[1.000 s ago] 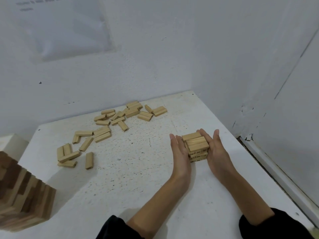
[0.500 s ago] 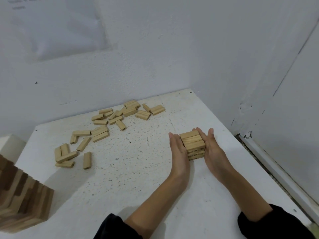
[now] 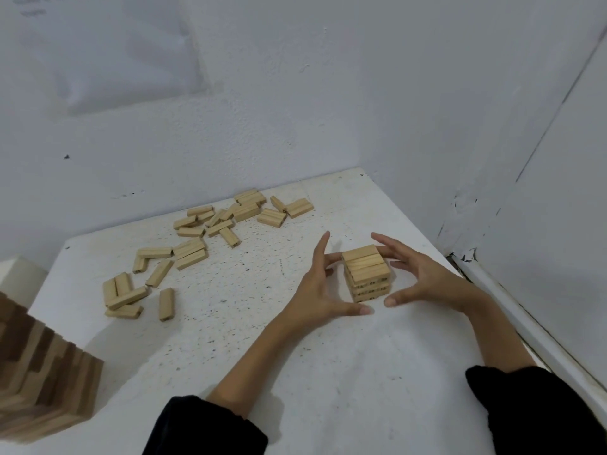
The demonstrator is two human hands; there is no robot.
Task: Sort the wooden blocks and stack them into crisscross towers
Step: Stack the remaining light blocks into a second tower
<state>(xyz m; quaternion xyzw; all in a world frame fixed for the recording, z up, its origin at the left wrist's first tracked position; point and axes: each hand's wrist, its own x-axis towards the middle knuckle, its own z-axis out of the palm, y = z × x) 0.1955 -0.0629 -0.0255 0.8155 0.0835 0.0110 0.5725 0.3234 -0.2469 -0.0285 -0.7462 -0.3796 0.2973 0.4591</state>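
Palms eased off the small crisscross tower (image 3: pixel 366 272) at the right of the counter (image 3: pixel 328 372), my left hand (image 3: pixel 320 293) and right hand (image 3: pixel 427 279) framing it, fingers (image 3: pixel 322 247) spread. It looked light and easily nudged, best steadied by opposite sides.

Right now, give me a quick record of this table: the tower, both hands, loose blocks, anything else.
small tower: light blocks, crisscross layers, upright, between the hands
left hand: open, fingers spread at the tower's left side
right hand: open, fingers spread at its right side
loose blocks: scattered flat, back left of the table
larger tower: dark and light wood, near left corner
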